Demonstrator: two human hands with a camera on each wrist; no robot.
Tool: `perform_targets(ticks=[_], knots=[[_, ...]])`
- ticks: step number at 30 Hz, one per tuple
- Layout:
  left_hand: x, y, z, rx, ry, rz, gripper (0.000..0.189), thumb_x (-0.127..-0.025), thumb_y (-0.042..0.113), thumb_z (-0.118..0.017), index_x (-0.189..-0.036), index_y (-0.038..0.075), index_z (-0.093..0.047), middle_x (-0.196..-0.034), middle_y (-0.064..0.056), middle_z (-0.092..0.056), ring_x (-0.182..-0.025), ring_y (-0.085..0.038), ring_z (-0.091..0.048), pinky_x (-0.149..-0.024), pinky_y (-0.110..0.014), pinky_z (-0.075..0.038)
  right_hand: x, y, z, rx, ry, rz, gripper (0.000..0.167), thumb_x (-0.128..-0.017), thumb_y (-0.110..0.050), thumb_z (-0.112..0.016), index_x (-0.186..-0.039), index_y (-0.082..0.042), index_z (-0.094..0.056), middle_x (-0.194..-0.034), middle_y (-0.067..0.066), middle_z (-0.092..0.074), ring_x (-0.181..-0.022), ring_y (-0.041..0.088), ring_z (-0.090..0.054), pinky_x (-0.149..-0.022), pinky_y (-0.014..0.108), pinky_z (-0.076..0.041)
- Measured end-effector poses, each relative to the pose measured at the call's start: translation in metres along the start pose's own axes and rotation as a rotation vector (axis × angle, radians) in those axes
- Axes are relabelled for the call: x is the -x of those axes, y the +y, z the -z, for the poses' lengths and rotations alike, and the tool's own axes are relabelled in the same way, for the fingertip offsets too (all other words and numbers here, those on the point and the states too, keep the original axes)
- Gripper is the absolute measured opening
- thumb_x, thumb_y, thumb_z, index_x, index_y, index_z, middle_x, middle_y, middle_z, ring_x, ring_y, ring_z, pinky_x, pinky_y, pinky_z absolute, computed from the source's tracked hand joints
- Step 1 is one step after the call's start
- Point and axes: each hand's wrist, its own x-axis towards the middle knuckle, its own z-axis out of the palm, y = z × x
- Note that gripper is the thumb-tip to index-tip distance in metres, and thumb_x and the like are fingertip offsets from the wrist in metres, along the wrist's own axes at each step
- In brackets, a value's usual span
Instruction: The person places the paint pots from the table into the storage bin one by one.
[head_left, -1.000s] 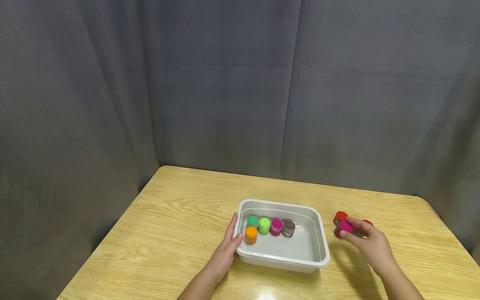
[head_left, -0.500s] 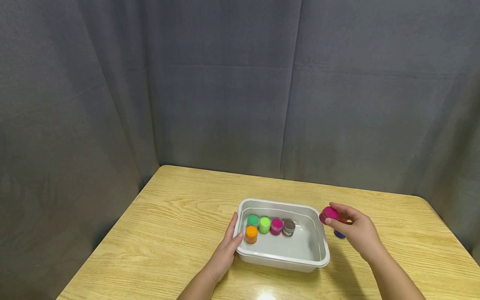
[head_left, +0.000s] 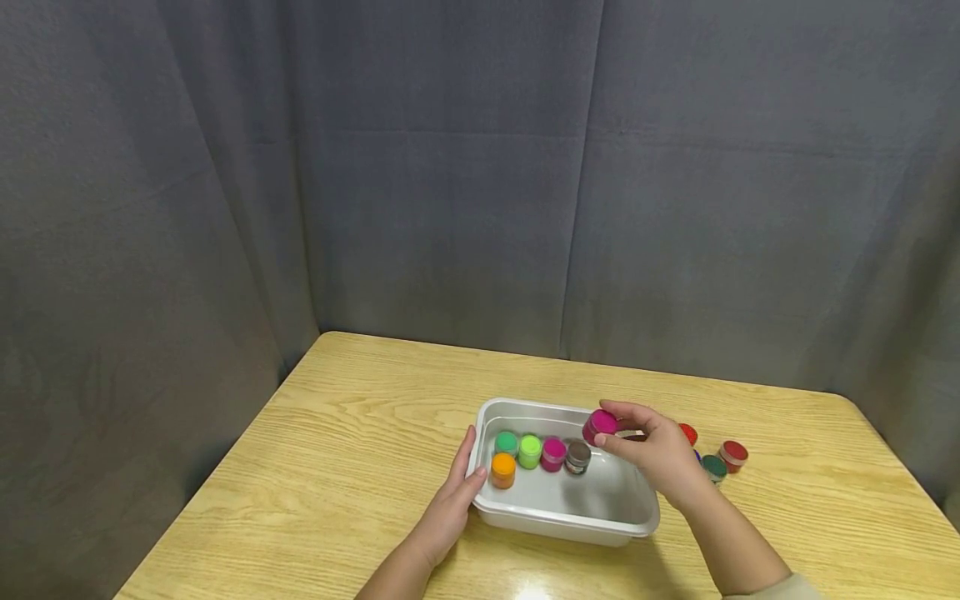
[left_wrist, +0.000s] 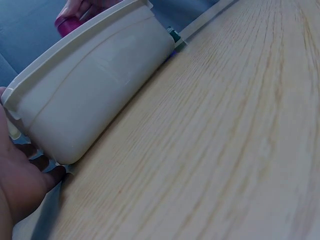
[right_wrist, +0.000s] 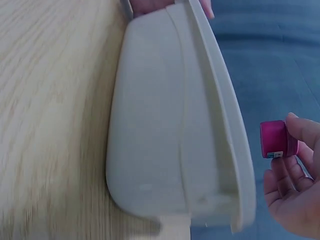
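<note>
A magenta-lidded small jar, probably paint, is pinched between thumb and fingers of my right hand, above the tub's far right part. The right wrist view shows this jar tipped sideways, higher than the rim. My left hand grips the white plastic tub at its left end, thumb at the rim and fingers along the outer wall. Inside the tub, green, lime, magenta and brown jars stand in a row. An orange jar stands before the green one.
Right of the tub, on the wooden table, stand a red jar, a dark red jar and a dark green jar. A blue one is mostly hidden behind my right hand. Grey curtain hangs behind the table.
My right hand has lifted the magenta jar from the group at the right and carried it left over the tub. The left hand and the tub have stayed put.
</note>
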Motion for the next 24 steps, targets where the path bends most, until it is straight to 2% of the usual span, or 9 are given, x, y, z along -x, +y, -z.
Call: perform_targets(ticks=[7,14,19,24], knots=[[0.000,0.001,0.000,-0.006,0.000,0.000,0.064,-0.105,0.026,-0.036,-0.159,0.022,-0.003,-0.167,-0.010,0.002,-0.152,-0.041,0.005,-0.117,-0.069,0.003,-0.008,-0.006,-0.027,-0.010,-0.058,0.009,0.051,-0.085,-0.019,-0.077,-0.131,-0.005,-0.061,-0.118,0.013,-0.068,-0.101,0.022,-0.063,-0.080,0.027,-0.057],[-0.001,-0.001,0.000,0.002,0.000,-0.001,0.064,-0.105,0.027,-0.037,-0.159,0.021,-0.003,-0.167,-0.009,0.002,-0.152,-0.040,0.005,-0.117,-0.068,0.003,-0.016,-0.005,-0.049,-0.035,-0.095,0.000,0.048,-0.083,-0.013,-0.078,-0.127,-0.003,-0.063,-0.106,0.011,-0.068,-0.094,0.020,-0.061,-0.072,0.024,-0.057],[-0.001,0.000,0.000,-0.002,0.000,0.002,0.065,-0.105,0.029,-0.037,-0.159,0.021,-0.003,-0.167,-0.009,0.002,-0.152,-0.040,0.005,-0.117,-0.068,0.003,-0.021,-0.003,-0.060,-0.025,-0.124,0.015,0.048,-0.080,-0.012,-0.079,-0.124,0.000,-0.064,-0.105,0.012,-0.068,-0.090,0.018,-0.060,-0.068,0.021,-0.053],[0.000,0.000,-0.001,-0.009,-0.001,0.002,0.064,-0.105,0.029,-0.036,-0.159,0.023,-0.003,-0.167,-0.010,0.001,-0.152,-0.040,0.004,-0.117,-0.068,0.003,-0.025,0.002,-0.065,-0.031,-0.156,0.039,0.048,-0.079,-0.010,-0.080,-0.122,0.003,-0.064,-0.106,0.013,-0.068,-0.091,0.018,-0.058,-0.072,0.019,-0.051]])
